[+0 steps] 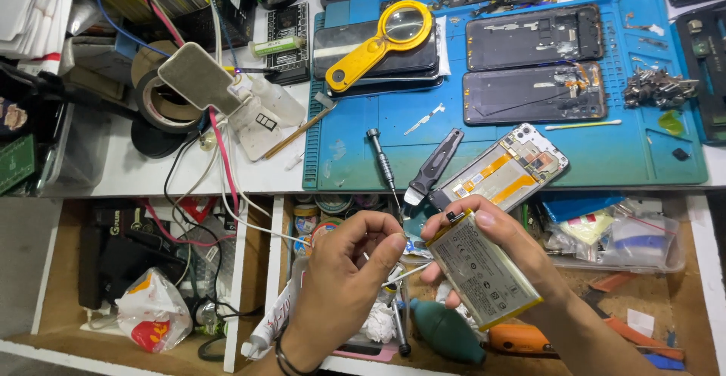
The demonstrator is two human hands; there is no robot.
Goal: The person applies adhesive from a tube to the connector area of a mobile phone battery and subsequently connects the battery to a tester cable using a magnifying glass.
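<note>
Battery (482, 271), flat and grey with a yellow edge, sits tilted above the open drawer (681, 300), gripped by my right hand (491, 259). My left hand (349, 270) pinches a thin white strip (404, 272) running to the battery's edge. Beyond, I see an opened phone (508, 168) and a screwdriver (384, 168) on the blue mat (605, 156).

Opened phone (505, 170) on mat (605, 166) behind battery (480, 270), screwdriver (384, 168) left of phone, magnifier (384, 41) behind

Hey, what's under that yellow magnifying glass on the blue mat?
The yellow magnifying glass lies on a stack of dark phone panels on the blue mat. How many panels are stacked cannot be counted, and anything beneath the stack is covered.
</note>
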